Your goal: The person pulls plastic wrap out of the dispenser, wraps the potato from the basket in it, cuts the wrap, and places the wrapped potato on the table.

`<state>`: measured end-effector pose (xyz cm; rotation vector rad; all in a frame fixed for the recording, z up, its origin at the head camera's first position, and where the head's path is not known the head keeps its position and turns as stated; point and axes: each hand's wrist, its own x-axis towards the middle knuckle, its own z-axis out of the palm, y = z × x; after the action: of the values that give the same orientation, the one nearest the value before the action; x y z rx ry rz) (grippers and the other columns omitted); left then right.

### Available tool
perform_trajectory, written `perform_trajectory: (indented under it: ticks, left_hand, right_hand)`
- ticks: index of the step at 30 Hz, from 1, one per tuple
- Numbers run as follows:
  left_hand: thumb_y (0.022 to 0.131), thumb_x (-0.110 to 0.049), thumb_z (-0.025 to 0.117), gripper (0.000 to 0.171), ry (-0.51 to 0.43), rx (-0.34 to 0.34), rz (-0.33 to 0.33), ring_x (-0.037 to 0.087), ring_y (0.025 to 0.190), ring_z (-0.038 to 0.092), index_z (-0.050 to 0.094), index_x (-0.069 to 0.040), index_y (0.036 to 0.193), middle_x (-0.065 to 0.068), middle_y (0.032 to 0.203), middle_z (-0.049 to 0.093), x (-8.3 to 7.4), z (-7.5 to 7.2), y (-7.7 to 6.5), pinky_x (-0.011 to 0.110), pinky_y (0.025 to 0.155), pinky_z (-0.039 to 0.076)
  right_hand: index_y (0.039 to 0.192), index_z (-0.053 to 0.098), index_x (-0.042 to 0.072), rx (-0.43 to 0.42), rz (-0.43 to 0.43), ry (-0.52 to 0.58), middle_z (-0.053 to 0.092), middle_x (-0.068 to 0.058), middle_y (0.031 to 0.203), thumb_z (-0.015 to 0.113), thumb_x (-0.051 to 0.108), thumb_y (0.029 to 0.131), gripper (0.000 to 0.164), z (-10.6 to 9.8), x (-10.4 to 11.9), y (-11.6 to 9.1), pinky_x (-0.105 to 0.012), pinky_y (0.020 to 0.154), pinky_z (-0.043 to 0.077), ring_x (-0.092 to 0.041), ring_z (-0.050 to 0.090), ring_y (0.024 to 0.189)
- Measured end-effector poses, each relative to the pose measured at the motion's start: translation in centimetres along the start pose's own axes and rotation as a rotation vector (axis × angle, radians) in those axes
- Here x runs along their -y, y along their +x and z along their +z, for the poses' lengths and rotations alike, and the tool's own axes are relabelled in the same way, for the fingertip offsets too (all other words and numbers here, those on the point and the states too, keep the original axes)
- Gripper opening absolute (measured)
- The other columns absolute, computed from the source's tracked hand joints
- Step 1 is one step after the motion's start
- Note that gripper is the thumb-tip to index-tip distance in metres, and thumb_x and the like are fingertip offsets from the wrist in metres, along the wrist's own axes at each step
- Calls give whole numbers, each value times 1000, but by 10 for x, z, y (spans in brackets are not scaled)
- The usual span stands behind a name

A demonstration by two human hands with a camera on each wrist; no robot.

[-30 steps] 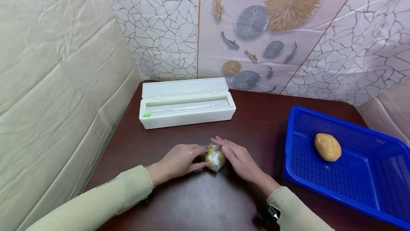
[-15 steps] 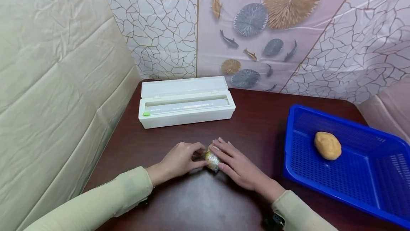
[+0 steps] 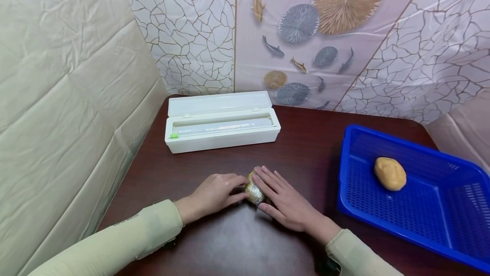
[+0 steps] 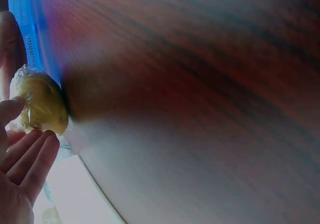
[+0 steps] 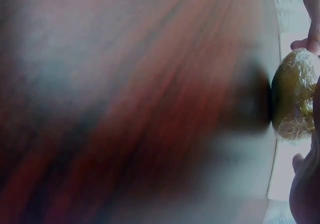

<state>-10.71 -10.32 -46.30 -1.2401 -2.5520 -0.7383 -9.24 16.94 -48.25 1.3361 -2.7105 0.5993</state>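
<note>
Film-wrapped yellow lump (image 3: 255, 196) sits on the tabletop (image 3: 237, 242) between both hands; film box (image 3: 226, 142) at its 11 o'clock, blue basket (image 3: 417, 216) at 3. Left hand (image 3: 216, 192): grip partly closed, thumb and fingertips holding the lump's 9 o'clock side. Right hand (image 3: 289, 204): fingers nearly straight, laid over its 3 o'clock side, gripping nothing. To smooth the film well, we'd steady with the left and press lightly with the right, avoiding tears.

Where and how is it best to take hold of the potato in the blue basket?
I would grip the potato across its middle, by its two long sides, coming from above: it looks slightly elongated, and the blue basket has walls around it but an open top.
</note>
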Motion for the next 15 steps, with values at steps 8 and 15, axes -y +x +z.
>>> perform_trajectory:
  ticks: [8,15]
  left_hand:
    - [99,-23,79,24,51,-26,99,16,97,78,78,-7,116,6,107,80,0,2,-5,32,80,63]
    - [99,-22,78,24,52,-25,103,16,95,78,79,-6,117,6,106,80,3,-1,-1,31,79,63]
  right_hand:
    - [169,24,3,-14,-9,-31,22,-18,176,43,48,114,73,7,5,-1,-60,126,26,-36,16,164]
    - [169,25,3,-26,17,22,19,-13,178,47,39,114,69,-2,4,3,-57,128,23,-38,18,163]
